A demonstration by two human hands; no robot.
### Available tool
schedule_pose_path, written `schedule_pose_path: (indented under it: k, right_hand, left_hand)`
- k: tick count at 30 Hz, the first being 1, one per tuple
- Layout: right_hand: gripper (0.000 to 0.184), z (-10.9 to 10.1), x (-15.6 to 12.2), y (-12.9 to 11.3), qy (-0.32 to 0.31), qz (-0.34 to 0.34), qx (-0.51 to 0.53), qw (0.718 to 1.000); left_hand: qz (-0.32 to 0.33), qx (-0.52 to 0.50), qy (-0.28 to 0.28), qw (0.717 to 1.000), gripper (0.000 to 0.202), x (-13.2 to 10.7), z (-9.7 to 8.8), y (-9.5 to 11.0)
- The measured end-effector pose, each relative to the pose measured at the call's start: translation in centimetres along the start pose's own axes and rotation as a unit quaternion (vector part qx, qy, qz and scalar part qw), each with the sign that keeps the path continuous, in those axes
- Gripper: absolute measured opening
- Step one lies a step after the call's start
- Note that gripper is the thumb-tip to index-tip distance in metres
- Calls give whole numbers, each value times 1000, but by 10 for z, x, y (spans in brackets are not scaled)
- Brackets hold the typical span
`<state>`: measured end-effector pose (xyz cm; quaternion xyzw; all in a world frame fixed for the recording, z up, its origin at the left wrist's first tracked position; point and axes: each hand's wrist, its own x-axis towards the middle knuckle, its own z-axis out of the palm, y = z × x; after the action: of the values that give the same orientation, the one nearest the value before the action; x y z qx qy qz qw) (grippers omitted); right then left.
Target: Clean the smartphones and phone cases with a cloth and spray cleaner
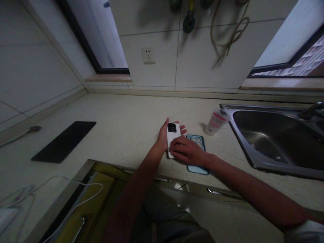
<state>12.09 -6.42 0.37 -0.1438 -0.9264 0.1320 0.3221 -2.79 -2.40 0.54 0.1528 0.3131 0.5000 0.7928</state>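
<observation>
A white phone (172, 135) with a black camera block lies back-up in my left hand (163, 136), whose fingers curl round its edges just above the countertop (121, 125). My right hand (186, 152) rests on the phone's lower half, fingers pressed flat against it. Beside and partly under my right hand lies a teal phone case (198, 141) on the counter, its camera cut-out towards the wall.
A white tube with a red label (215, 122) lies next to the steel sink (255, 161) at the right. A black flat pad (64, 141) sits at the left. White cables (76, 184) trail over the front-left edge. A wall socket (148, 55) is behind.
</observation>
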Motion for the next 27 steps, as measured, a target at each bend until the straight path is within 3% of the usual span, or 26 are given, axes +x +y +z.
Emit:
schedule_pose_path:
  k: [15,27]
  right_hand:
    - [17,-1,0,0,-3,-1,5,1000]
    - [19,-1,0,-1,-12,10,3,1000]
  left_hand:
    - [-2,-6,-7,1000,58,2,-3,-1]
    - [-4,3,-1,1000,47,1,-3,-1]
